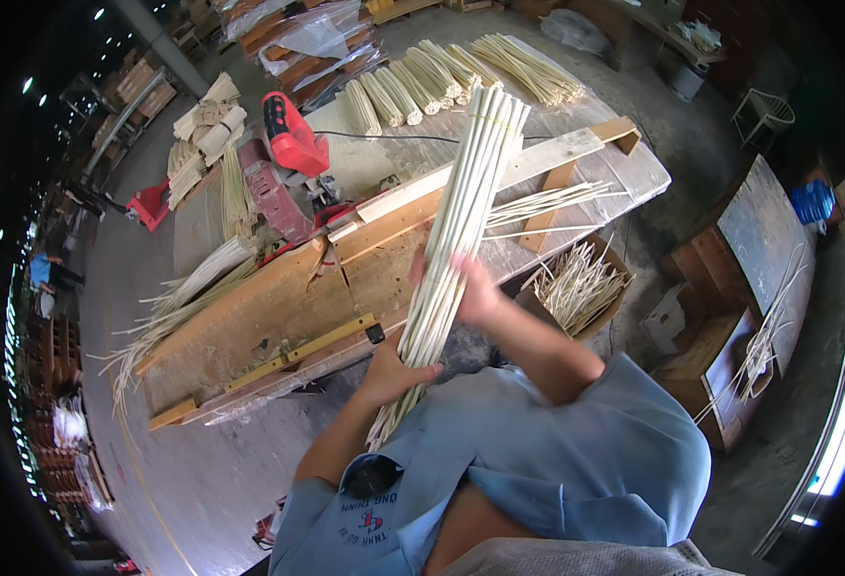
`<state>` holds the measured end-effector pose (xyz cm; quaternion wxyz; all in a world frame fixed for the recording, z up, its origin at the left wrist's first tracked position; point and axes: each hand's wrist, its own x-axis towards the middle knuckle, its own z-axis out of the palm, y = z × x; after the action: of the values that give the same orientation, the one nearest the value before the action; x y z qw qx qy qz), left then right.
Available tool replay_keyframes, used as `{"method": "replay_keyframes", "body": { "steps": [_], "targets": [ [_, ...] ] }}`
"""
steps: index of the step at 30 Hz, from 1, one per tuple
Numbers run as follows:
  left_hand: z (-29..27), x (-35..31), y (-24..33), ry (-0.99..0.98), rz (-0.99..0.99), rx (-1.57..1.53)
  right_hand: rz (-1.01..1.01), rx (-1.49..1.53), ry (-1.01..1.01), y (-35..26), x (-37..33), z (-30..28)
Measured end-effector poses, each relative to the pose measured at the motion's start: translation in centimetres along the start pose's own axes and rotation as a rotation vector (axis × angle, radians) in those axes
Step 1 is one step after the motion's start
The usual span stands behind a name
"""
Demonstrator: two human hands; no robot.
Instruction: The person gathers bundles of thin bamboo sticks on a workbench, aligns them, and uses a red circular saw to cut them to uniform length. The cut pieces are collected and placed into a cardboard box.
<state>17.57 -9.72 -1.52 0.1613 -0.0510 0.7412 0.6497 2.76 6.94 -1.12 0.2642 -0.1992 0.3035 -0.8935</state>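
A long bundle of pale, thin rattan-like sticks [451, 226] leans in front of my body, its upper end far over the workbench and its lower end near my shirt. A thin yellow band circles it near the top. My left hand [396, 372] is closed round the lower part, thumb across the front. Higher up, my right hand [475, 288] grips the bundle from the right, slightly blurred, with fingertips showing on its left side. Behind the bundle lies the wooden fence [398, 230] of a red power saw [293, 139], which stands on the bench to the left.
Several similar bundles [422, 82] lie along the far side of the workbench [634, 178]. Loose sticks [547, 204] rest right of the fence, others [197, 278] at the left. A carton of offcuts [581, 288] stands below the bench's right side. Another table [763, 230] is further right.
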Motion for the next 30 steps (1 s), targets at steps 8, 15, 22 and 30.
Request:
{"method": "replay_keyframes", "body": {
  "steps": [8, 15, 22, 30],
  "targets": [
    [-0.8, -0.2, -0.2, 0.079, 0.047, 0.068, 0.146, 0.099, 0.201, 1.1, -0.6, -0.6],
    [-1.3, -0.2, 0.0, 0.04, 0.016, -0.092, 0.141, -0.002, 0.046, 4.3, -2.4, 3.0],
    [-1.8, 0.0, 0.9, 0.076, 0.023, 0.037, 0.104, 0.06, -0.012, 0.7, 1.2, -0.1],
    [-1.4, -0.6, -0.5, 0.068, -0.017, -0.043, 0.232, -0.032, -0.007, 7.0, -3.2, 1.7]
  ]
}}
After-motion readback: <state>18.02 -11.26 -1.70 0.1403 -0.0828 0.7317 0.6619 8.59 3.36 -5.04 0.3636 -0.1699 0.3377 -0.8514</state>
